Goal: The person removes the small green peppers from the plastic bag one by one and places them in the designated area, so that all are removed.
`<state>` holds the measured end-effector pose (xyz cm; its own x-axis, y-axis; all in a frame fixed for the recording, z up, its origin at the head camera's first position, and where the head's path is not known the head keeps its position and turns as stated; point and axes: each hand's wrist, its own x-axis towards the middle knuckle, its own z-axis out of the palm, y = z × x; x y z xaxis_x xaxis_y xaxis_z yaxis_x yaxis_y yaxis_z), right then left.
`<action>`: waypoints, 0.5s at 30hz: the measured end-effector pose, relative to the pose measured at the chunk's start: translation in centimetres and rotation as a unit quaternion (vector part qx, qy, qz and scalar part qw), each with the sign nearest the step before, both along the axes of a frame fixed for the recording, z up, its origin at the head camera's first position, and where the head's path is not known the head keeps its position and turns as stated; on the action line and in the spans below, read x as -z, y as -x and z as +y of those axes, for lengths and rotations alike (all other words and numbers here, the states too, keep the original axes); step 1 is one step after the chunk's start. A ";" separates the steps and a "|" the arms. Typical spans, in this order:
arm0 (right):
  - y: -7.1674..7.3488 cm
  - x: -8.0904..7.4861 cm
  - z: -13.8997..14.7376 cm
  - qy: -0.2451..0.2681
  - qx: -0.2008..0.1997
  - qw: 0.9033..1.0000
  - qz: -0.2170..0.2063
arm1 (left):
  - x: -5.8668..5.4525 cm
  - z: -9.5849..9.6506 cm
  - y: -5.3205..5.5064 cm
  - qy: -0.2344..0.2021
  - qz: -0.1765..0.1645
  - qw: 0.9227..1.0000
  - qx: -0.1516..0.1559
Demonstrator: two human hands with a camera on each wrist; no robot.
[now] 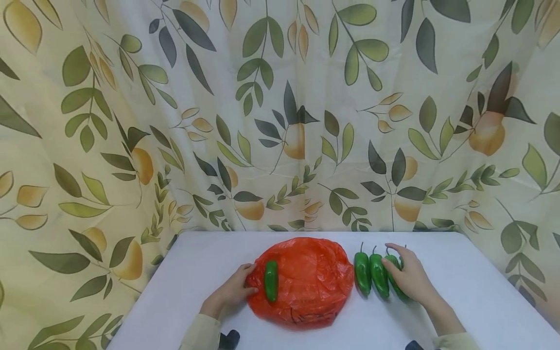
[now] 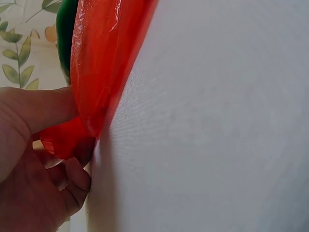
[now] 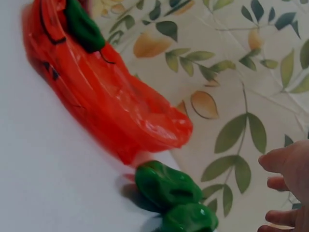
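A red plastic bag (image 1: 306, 277) lies spread on the white table, with black marks on its near side. One green pepper (image 1: 271, 281) rests on its left part. My left hand (image 1: 236, 287) is at the bag's left edge; in the left wrist view the thumb and fingers pinch the red plastic (image 2: 104, 63). To the right of the bag, several green peppers (image 1: 362, 273) lie side by side, stems away from me. My right hand (image 1: 409, 274) is over the rightmost ones and partly hides them. In the right wrist view its fingers (image 3: 277, 162) are spread, holding nothing.
The white table (image 1: 192, 262) reaches back to a curtain (image 1: 280, 121) printed with leaves and fruit, which also hangs along both sides. A dark wrist strap piece (image 1: 229, 339) shows beside the left sleeve.
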<state>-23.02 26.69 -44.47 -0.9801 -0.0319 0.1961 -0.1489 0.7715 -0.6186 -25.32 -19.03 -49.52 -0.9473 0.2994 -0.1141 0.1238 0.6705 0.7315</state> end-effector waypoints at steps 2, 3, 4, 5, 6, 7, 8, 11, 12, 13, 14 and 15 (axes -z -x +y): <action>-0.4 0.4 -0.7 0.001 -0.004 1.000 -0.006 | 0.3 0.0 -0.2 -0.001 0.002 1.000 0.007; -0.5 0.6 -1.1 0.002 -0.008 1.000 -0.009 | 0.4 0.0 -0.4 -0.001 0.004 1.000 0.009; -0.7 0.7 -1.4 0.003 -0.012 1.000 -0.011 | 0.4 0.0 -0.5 -0.001 0.004 1.000 0.011; -0.8 0.8 -1.7 0.004 -0.014 1.000 -0.014 | 0.4 0.0 -0.6 -0.003 0.001 1.000 0.011; -1.0 0.8 -2.0 0.005 -0.017 1.000 -0.014 | 0.4 -0.1 -0.7 -0.004 0.000 1.000 0.012; -1.0 0.8 -2.2 0.006 -0.020 1.000 -0.012 | 0.3 -0.1 -0.7 -0.006 -0.002 1.000 0.010; -1.1 0.7 -2.5 0.007 -0.024 1.000 -0.011 | 0.3 -0.1 -0.7 -0.007 -0.006 1.000 0.007; -1.3 0.6 -3.1 0.011 -0.035 0.999 0.002 | 0.2 0.0 -0.7 -0.008 -0.010 1.000 0.003; -1.3 0.6 -3.4 0.014 -0.042 0.999 0.010 | 0.1 0.1 -0.7 -0.008 -0.007 1.000 0.002; -1.3 0.7 -3.6 0.017 -0.049 0.999 0.017 | 0.1 0.1 -0.6 -0.006 -0.007 1.000 0.000; -1.4 0.7 -3.9 0.021 -0.054 0.998 0.023 | 0.0 0.1 -0.6 -0.005 -0.007 1.000 -0.001; -1.5 0.8 -4.2 0.026 -0.061 0.997 0.031 | 0.0 0.2 -0.6 -0.005 -0.006 1.000 -0.001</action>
